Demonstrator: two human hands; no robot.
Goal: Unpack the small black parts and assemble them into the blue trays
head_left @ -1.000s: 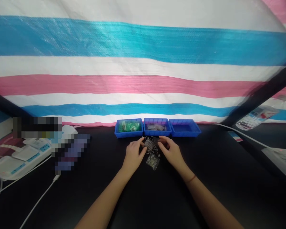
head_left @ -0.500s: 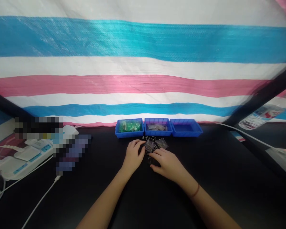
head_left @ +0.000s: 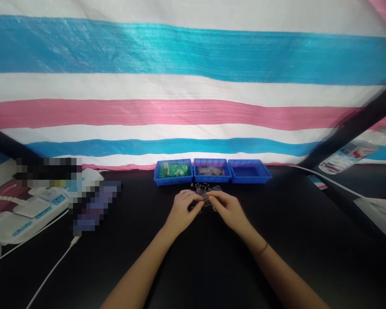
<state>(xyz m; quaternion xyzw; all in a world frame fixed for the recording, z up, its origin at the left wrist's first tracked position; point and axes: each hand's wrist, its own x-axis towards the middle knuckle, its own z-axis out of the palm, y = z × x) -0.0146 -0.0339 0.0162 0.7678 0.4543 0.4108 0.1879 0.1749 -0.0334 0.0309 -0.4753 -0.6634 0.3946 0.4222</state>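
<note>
Your left hand [head_left: 182, 211]: narrow at the clear packets [head_left: 216, 188], hold unclear
Your right hand [head_left: 230, 212]: narrow beside it, hold unclear
Blue trays [head_left: 173, 182]: just beyond your fingers

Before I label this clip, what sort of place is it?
Probably a makeshift small-parts workbench: three blue bins in a row on a black tabletop, small loose parts in front of them, and a striped sheet as backdrop.

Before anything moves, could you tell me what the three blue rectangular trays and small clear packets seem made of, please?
The three blue rectangular trays look like semi-gloss moulded plastic, judging by ribbed walls and even colour. The small clear packets seem glossy thin film, probably plastic, being see-through with small glints.
</note>
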